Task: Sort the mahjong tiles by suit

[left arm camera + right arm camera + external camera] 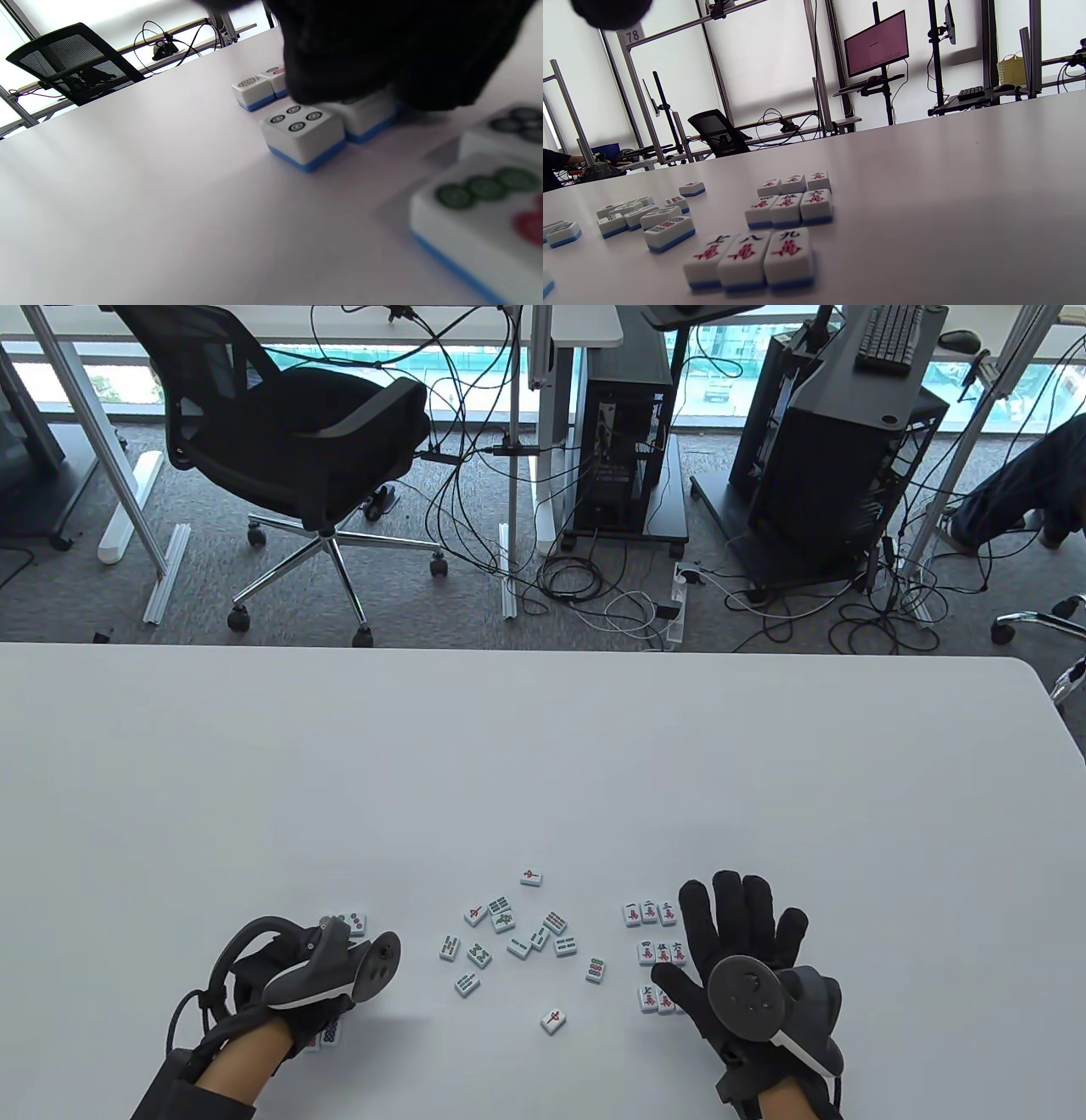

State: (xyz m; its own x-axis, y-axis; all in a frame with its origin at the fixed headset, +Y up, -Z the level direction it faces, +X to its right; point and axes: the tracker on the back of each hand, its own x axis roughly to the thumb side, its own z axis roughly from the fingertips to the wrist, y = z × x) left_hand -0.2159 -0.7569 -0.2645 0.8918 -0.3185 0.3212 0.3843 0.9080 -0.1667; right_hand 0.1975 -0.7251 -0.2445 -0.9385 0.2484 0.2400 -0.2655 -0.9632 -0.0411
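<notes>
Two hands: both low in the table view, gloved in black, a tracker on each.
Right hand (736,950): lower right of the table view, flat with fingers spread wide, gripping nothing; its edge covers the right side of the character tiles.
Character tiles (785,212): lower centre of the right wrist view, three neat rows of three, red and black marks face up, blue bases; the nearest row reads seven, eight, nine. The table view shows only the left parts of these rows beside the hand.
Left hand (297,984): lower left of the table view, hidden under its tracker, so from above I cannot tell how the fingers lie.
Left fingers (382,55): top of the left wrist view, bunched and pressing down on a white tile (367,112); a firm grip is not clear.
Four-dot tile (302,134): centre of the left wrist view, just beside the pressed tile, face up.
Far dot tiles (261,87): upper centre there, two side by side.
Near dot tiles (488,212): right edge there, blurred, green and red circles.
Loose tiles (509,937): bottom centre of the table view, scattered between the hands, mostly green bamboo faces.
Table (543,763): white.
</notes>
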